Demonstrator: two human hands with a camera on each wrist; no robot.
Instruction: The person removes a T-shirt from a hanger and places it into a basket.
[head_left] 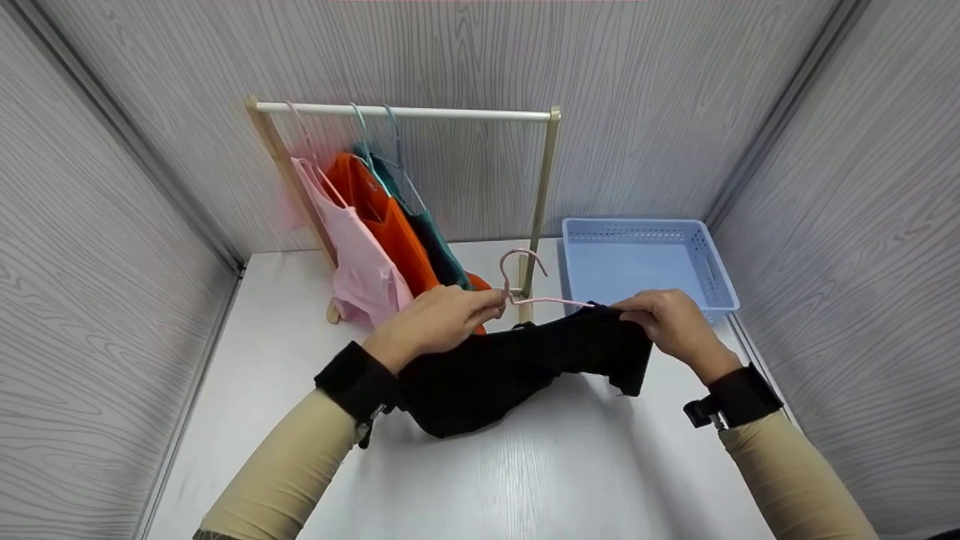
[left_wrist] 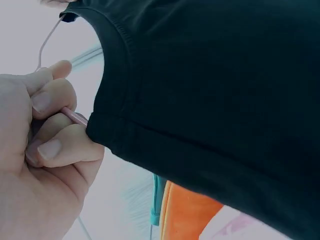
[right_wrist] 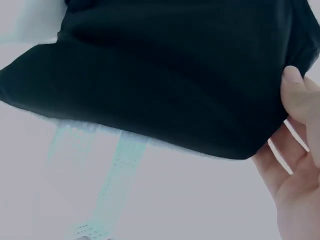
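A black top (head_left: 517, 367) hangs on a pink clothes hanger (head_left: 553, 301), held up over the table in the head view. My left hand (head_left: 442, 319) grips the hanger just below its hook, fingers curled round the pink wire, as the left wrist view also shows beside the curved neckline (left_wrist: 102, 70). With thumb and fingers, my right hand (head_left: 671, 322) pinches the top at its right shoulder end. The right wrist view has the right thumb (right_wrist: 295, 92) on the black cloth and the other fingers behind it. Much of the hanger is hidden inside the top.
A small clothes rack (head_left: 405, 112) stands behind the hands. On its left half hang a pink garment (head_left: 360, 247), an orange garment (head_left: 379, 217) and a teal garment (head_left: 435, 244). A blue plastic basket (head_left: 637, 234) sits at the back right, close beyond the right hand. Walls enclose the table (head_left: 480, 487).
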